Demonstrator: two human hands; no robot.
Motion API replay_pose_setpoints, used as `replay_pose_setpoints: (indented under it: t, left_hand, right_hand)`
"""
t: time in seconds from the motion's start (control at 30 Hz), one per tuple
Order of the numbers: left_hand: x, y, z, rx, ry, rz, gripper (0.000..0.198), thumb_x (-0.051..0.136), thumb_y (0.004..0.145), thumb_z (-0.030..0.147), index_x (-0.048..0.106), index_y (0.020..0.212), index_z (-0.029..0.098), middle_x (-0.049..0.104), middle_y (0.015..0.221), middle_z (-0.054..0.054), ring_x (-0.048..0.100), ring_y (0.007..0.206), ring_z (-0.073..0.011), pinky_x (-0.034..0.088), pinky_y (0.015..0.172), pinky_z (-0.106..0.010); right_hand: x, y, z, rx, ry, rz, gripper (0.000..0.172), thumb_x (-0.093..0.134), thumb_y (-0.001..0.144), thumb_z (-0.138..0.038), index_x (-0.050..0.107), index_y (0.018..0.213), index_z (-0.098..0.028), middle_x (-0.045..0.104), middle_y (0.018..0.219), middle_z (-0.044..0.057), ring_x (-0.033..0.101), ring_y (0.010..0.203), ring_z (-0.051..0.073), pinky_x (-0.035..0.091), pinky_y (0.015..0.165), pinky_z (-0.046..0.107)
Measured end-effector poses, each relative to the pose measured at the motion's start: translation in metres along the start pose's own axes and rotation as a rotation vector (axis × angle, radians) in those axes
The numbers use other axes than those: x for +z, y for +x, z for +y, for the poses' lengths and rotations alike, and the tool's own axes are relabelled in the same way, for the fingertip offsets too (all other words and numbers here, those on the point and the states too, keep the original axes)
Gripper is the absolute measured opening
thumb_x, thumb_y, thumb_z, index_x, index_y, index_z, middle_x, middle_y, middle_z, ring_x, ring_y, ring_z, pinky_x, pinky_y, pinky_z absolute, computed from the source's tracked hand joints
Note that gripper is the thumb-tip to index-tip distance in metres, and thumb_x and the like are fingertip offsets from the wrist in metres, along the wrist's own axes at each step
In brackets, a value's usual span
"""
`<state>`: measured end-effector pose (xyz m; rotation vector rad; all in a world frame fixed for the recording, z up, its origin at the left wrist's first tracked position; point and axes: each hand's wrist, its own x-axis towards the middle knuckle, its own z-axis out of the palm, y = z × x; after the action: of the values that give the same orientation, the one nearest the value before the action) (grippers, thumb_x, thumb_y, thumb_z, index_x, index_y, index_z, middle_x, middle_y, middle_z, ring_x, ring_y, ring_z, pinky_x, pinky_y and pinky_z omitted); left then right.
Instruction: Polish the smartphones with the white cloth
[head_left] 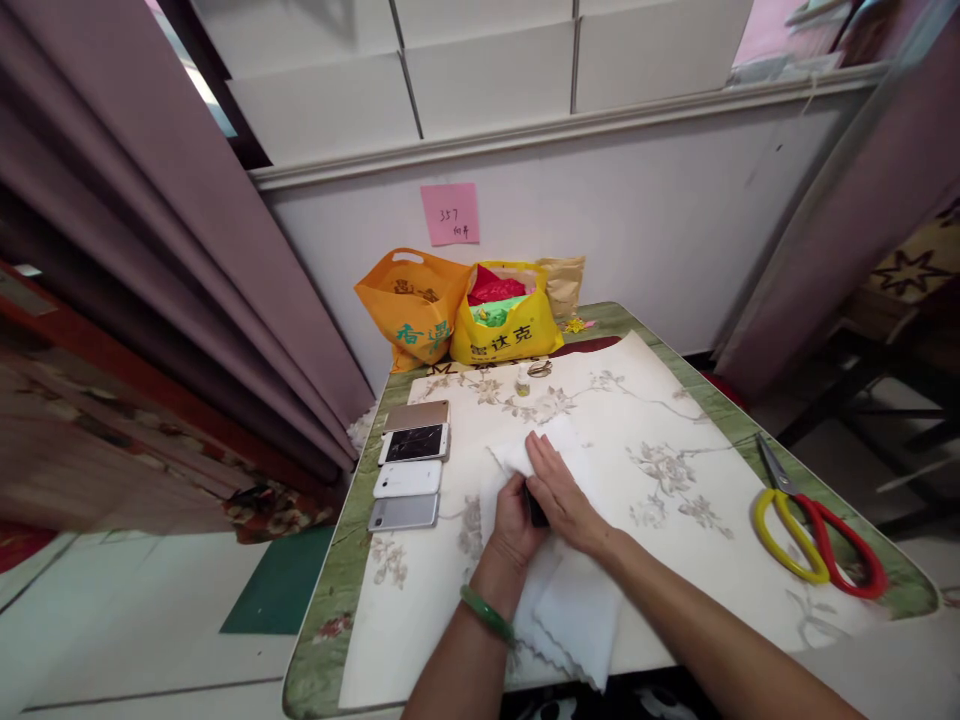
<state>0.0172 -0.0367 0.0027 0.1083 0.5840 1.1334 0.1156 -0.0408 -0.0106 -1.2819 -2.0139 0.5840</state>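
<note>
Over the middle of the mat, my left hand (515,520) is closed round a small dark phone (535,508), of which only a black strip shows between the hands. My right hand (559,490) lies across the phone from the right, its fingers stretched out straight and close together. A white cloth (581,610) spreads beneath both hands, and part of it rises beyond the fingertips. Whether cloth sits between the right palm and the phone is hidden. A green bangle (486,613) circles my left wrist.
Left of the hands lie a gold phone (417,416), a cracked-screen phone (415,444), a white phone (407,479) and a silver phone (403,513). Scissors (814,540) rest at the right. An orange bag (412,300) and a filled yellow bag (508,335) stand against the wall.
</note>
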Motion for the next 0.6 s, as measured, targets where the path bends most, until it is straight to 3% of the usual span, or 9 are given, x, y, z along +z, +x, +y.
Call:
replay_pose_setpoints:
  t: [0.1, 0.23, 0.3, 0.47, 0.6]
  left_hand:
    - [0.010, -0.002, 0.000, -0.106, -0.014, -0.084, 0.040, 0.053, 0.086, 0.037, 0.061, 0.120, 0.018, 0.064, 0.122, -0.012, 0.055, 0.120, -0.0266, 0.041, 0.104, -0.042]
    - [0.013, -0.007, 0.002, -0.112, -0.023, -0.133, 0.056, 0.049, 0.083, 0.060, 0.060, 0.122, 0.021, 0.061, 0.126, -0.011, 0.051, 0.124, -0.0282, 0.039, 0.106, -0.044]
    - [0.010, -0.010, 0.003, -0.082, -0.034, -0.099, 0.062, 0.048, 0.081, 0.067, 0.062, 0.119, 0.020, 0.063, 0.123, -0.011, 0.053, 0.123, -0.0289, 0.041, 0.104, -0.044]
    - [0.001, -0.019, 0.001, -0.028, 0.020, 0.113, 0.061, 0.053, 0.075, 0.071, 0.066, 0.099, 0.016, 0.068, 0.100, -0.013, 0.060, 0.111, -0.0301, 0.047, 0.097, -0.042]
    - [-0.006, -0.022, -0.002, -0.040, 0.046, 0.130, 0.057, 0.053, 0.074, 0.073, 0.063, 0.087, 0.018, 0.066, 0.089, -0.012, 0.062, 0.104, -0.0291, 0.050, 0.091, -0.042]
  right_hand:
    - [-0.002, 0.017, 0.008, 0.083, -0.099, -0.025, 0.057, 0.020, 0.101, -0.044, 0.008, 0.152, -0.022, 0.013, 0.158, 0.007, 0.007, 0.145, 0.023, 0.015, 0.115, 0.055]
    - [0.000, 0.016, -0.001, 0.113, -0.255, -0.022, 0.063, 0.023, 0.099, -0.046, 0.010, 0.152, -0.016, 0.013, 0.157, 0.012, 0.008, 0.145, 0.025, 0.012, 0.115, 0.057]
    - [0.001, 0.005, -0.010, 0.040, -0.328, -0.036, 0.066, 0.028, 0.098, -0.048, 0.008, 0.152, -0.015, 0.013, 0.157, 0.011, 0.008, 0.145, 0.026, 0.010, 0.115, 0.058]
    - [0.003, -0.036, -0.024, -0.161, -0.408, -0.080, 0.072, 0.036, 0.096, -0.048, 0.007, 0.152, -0.013, 0.012, 0.157, 0.013, 0.010, 0.145, 0.029, 0.012, 0.114, 0.059]
    - [0.000, -0.053, -0.030, -0.273, -0.390, -0.106, 0.078, 0.044, 0.092, -0.050, 0.013, 0.151, -0.011, 0.015, 0.156, 0.016, 0.011, 0.144, 0.031, 0.016, 0.114, 0.059]
